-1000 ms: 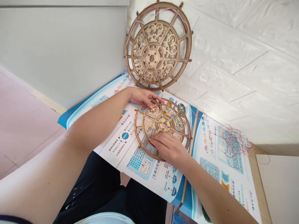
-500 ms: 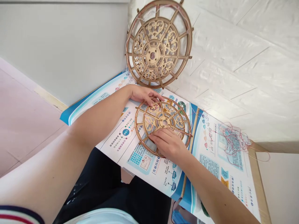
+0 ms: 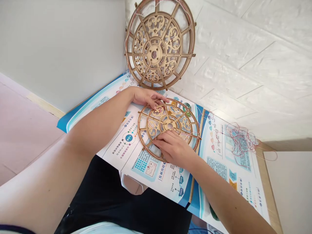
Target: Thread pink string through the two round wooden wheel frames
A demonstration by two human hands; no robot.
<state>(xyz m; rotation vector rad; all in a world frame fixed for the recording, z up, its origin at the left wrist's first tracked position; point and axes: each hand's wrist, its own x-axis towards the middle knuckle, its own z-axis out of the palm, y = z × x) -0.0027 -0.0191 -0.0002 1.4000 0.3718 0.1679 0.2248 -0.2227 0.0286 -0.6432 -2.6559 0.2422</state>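
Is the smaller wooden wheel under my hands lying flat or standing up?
Lying flat. The smaller wooden wheel rests face-up on the printed poster, unlike the larger wheel propped against the wall.

**Printed poster sheets over a light wooden board**

A light wooden board (image 3: 266, 182) shows only as a strip along the right edge of the frame — blue-and-white printed paper posters (image 3: 170, 182) cover the rest. On them lie a flat round laser-cut wooden fretwork wheel (image 3: 168, 126) at centre and, right of centre, a loose tangle of thin reddish wire (image 3: 240, 141). A second, larger fretwork wheel (image 3: 159, 44) — top centre — stands on the posters' far edge.
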